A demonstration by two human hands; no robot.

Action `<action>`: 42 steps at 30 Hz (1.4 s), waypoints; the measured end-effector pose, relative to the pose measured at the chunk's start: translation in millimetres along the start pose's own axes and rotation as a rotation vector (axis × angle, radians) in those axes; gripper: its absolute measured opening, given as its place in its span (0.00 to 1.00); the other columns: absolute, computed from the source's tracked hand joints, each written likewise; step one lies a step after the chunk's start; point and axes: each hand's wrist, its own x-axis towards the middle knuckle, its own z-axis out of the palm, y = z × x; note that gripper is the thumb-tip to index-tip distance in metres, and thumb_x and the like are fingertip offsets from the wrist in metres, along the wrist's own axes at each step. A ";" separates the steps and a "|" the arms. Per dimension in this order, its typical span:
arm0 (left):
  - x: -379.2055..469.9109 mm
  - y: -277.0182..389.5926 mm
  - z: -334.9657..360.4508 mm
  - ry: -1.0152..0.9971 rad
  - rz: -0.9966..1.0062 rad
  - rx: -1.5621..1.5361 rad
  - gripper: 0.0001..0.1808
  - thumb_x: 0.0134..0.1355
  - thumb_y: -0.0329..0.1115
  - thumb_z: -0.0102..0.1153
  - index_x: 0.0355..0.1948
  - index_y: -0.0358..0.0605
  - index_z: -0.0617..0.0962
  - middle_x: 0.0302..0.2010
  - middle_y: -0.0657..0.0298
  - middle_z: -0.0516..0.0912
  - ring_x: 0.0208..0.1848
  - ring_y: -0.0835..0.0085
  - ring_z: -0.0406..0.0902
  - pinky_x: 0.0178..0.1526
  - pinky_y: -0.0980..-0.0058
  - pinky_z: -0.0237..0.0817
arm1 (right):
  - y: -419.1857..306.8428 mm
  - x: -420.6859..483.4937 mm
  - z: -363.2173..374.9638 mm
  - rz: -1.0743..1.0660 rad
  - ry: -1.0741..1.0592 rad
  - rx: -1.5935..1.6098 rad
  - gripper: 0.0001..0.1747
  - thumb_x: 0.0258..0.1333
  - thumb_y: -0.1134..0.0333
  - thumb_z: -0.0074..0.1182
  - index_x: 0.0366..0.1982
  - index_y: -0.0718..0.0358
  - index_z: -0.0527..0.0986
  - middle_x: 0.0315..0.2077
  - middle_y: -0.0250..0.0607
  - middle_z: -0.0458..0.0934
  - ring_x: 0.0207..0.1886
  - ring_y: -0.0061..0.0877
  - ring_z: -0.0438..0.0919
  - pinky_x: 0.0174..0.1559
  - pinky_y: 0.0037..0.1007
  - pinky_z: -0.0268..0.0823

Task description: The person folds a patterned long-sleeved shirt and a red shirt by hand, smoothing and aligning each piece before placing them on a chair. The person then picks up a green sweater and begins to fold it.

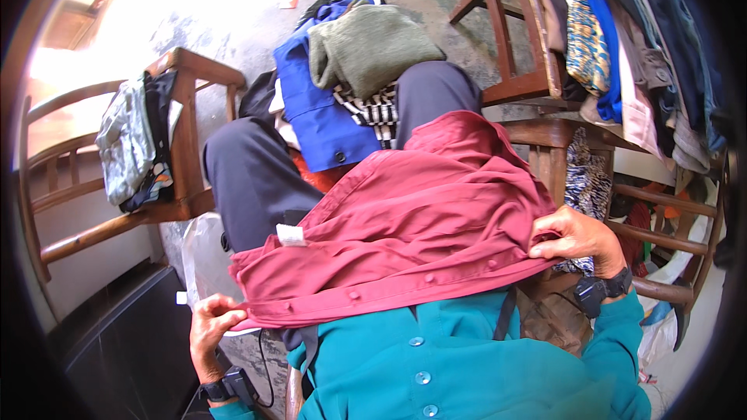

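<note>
A dark red garment with a row of small covered buttons lies spread across my lap. My left hand pinches one end of its buttoned edge, at the lower left. At the other end of that edge, my right hand grips the cloth between thumb and fingers. A white label shows at the garment's left side. Past my knees sits a pile of clothes: a folded olive-green fabric piece on top, a blue garment with a dark button, and a black-and-white patterned cloth.
Clothes hang over a wooden chair at left. More garments are draped over wooden furniture at right, near a dark-and-white patterned cloth. A clear plastic bag rests beside my left leg, above a black glossy surface.
</note>
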 end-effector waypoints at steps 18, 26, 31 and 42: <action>23.9 49.8 52.1 0.168 0.488 0.294 0.38 0.41 0.33 0.72 0.56 0.44 0.71 0.52 0.61 0.72 0.50 0.70 0.72 0.51 0.72 0.64 | -23.5 63.6 -8.9 -0.336 0.694 -0.284 0.23 0.41 0.71 0.59 0.44 0.65 0.73 0.48 0.46 0.74 0.55 0.36 0.71 0.59 0.33 0.60; 20.0 44.7 57.0 0.201 0.523 0.231 0.32 0.41 0.33 0.73 0.50 0.40 0.75 0.41 0.63 0.76 0.45 0.73 0.73 0.49 0.77 0.64 | -46.6 121.8 -9.0 -0.215 0.856 -0.643 0.41 0.38 0.64 0.66 0.59 0.60 0.65 0.62 0.48 0.59 0.63 0.41 0.60 0.63 0.37 0.51; 17.0 47.6 63.4 0.163 0.479 0.126 0.23 0.46 0.29 0.69 0.45 0.37 0.77 0.33 0.66 0.77 0.36 0.76 0.74 0.42 0.80 0.65 | -87.8 132.6 18.3 -0.507 0.467 -0.102 0.26 0.48 0.67 0.62 0.50 0.66 0.70 0.44 0.48 0.76 0.45 0.35 0.76 0.49 0.35 0.68; -6.9 42.6 79.5 0.083 0.486 -0.186 0.11 0.49 0.19 0.62 0.35 0.38 0.77 0.30 0.66 0.78 0.33 0.79 0.74 0.35 0.79 0.66 | -125.6 202.3 82.3 -0.605 -0.146 -0.194 0.08 0.53 0.67 0.56 0.29 0.64 0.72 0.23 0.45 0.77 0.28 0.42 0.76 0.32 0.35 0.67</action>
